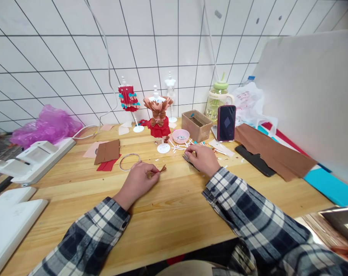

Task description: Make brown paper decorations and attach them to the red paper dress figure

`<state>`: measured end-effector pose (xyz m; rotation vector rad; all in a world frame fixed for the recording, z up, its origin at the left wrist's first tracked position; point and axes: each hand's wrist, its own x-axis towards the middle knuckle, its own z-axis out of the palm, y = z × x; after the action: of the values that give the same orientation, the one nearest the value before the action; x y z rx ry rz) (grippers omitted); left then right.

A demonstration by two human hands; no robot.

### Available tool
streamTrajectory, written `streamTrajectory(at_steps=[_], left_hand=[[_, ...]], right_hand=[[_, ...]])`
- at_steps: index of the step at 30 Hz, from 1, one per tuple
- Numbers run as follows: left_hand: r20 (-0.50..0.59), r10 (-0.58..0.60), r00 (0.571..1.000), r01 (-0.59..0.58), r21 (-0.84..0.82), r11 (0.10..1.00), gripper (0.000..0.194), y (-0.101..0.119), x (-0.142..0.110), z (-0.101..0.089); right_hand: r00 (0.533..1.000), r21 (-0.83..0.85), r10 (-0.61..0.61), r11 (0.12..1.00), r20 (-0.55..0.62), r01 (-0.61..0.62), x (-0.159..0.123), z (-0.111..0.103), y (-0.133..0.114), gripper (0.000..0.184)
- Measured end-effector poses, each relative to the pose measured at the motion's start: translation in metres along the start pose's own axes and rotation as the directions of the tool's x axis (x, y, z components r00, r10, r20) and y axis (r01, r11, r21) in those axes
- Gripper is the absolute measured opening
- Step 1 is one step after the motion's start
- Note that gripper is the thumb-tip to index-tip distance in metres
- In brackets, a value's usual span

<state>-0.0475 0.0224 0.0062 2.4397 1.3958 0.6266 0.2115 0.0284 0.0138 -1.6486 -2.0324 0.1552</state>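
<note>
Long plaid sleeves (86,234), navy, grey and off-white checks, cuffs (119,210) at both wrists

The worktop (174,214) is pale, grained wood. Three small dress forms (160,131) stand near its back — beside a pink bowl (181,131) and a cardboard box (202,135), with white strips (178,147) scattered near the bowl. At left lie a ring (120,165), a brown sheet (107,151) overlapping a red one (109,165), and a white power strip (57,155); at right, a black slab (250,157) touching brown paper (274,153).
</note>
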Motion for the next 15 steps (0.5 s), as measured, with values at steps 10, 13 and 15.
streamTrajectory(at_steps=[10,13,15], left_hand=[[-0.036,-0.082,0.996,0.081,-0.020,0.997,0.014,0.0030,-0.0002,0.0008],[-0.032,-0.092,0.995,0.091,-0.026,0.996,0.014,0.0025,-0.0002,0.0011],[-0.031,-0.103,0.994,0.102,-0.029,0.994,0.014,0.0026,-0.0003,0.0013]], right_hand=[[0.964,-0.228,0.074,0.973,0.254,-0.015,-0.0068,0.0080,-0.0083,0.018],[0.962,-0.239,0.086,0.971,0.259,-0.023,-0.0069,0.0091,-0.0090,0.018],[0.965,-0.248,0.070,0.969,0.254,-0.005,-0.0075,0.0102,-0.0111,0.017]])
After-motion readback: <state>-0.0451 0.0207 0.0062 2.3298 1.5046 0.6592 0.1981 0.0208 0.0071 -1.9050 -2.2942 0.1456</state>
